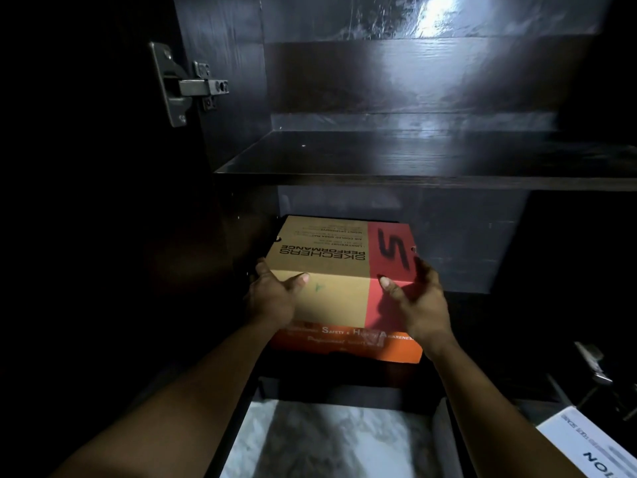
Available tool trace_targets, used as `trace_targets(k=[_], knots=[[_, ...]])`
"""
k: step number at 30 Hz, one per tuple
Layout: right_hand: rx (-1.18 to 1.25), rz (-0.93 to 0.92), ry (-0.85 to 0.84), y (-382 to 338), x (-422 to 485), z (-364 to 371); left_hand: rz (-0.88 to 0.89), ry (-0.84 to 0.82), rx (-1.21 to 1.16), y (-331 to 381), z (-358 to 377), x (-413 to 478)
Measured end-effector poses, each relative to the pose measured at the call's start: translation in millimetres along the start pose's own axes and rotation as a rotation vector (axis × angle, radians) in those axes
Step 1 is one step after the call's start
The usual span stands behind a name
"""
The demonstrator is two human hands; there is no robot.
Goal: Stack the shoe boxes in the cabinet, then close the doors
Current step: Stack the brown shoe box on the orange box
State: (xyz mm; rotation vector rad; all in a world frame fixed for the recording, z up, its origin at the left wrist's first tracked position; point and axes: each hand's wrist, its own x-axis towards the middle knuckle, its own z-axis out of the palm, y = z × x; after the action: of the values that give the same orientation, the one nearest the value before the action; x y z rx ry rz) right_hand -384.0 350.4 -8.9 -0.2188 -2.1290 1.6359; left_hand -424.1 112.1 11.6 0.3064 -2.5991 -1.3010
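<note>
A tan and red shoe box [339, 257] sits on top of an orange box [389, 346] in the lower compartment of a dark cabinet [413, 181]. My left hand [272, 294] grips the tan box's near left corner, thumb on the front face. My right hand [418, 301] holds its near right corner over the red part, thumb on the front. A white shoe box [593, 443] lies at the bottom right, outside the cabinet.
The shelf above the boxes [396, 150] holds nothing I can see. The left door is swung open, its metal hinge [186, 86] at the upper left. Pale marbled floor [327, 439] shows below. Some dim metal object [596, 370] lies at the right.
</note>
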Motion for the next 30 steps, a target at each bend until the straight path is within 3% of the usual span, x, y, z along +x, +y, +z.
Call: trace_targets(k=[17,24,30], knots=[[0.107,0.23,0.146,10.2,43.8,25.8,-0.067,0.117,-0.243,4.4,28.3,28.5],[0.115,0.186,0.093,1.7,15.6,7.2,-0.025,0.146,-0.259,11.1,18.9,-1.9],[-0.211,0.015,0.071,-19.1,-43.0,-28.7,0.104,0.205,-0.242,3.9,-3.9,-53.1]])
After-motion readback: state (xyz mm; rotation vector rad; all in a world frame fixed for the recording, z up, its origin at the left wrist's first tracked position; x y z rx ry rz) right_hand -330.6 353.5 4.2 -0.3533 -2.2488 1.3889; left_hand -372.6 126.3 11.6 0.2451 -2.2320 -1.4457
